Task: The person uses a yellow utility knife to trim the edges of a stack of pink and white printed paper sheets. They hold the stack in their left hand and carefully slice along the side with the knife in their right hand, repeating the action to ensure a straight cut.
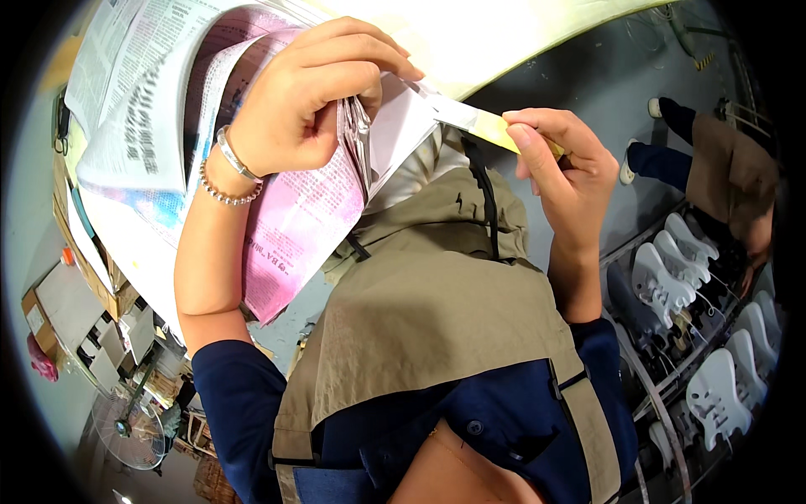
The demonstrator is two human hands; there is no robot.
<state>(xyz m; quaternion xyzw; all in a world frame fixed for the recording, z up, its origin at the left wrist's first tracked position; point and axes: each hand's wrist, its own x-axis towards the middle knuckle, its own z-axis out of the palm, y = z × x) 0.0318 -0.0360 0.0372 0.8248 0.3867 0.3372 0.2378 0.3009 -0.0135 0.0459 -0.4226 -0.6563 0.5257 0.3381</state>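
Ahead of your right hand (pixel 571 160) you have open room above the pale surface (pixel 512 38) and grey floor (pixel 579 80). A yellow-ended strip (pixel 494 128) bars the gap between both hands. Newspaper sheets (pixel 302 227) block you beneath your left hand (pixel 315 97) and to its left; your apron (pixel 437 302) fills both hands' near side.

Newspaper sheets (pixel 306 231) overhang the table's (pixel 520 34) near edge; farther right, guitar bodies (pixel 716 393) fill a rack (pixel 659 403)
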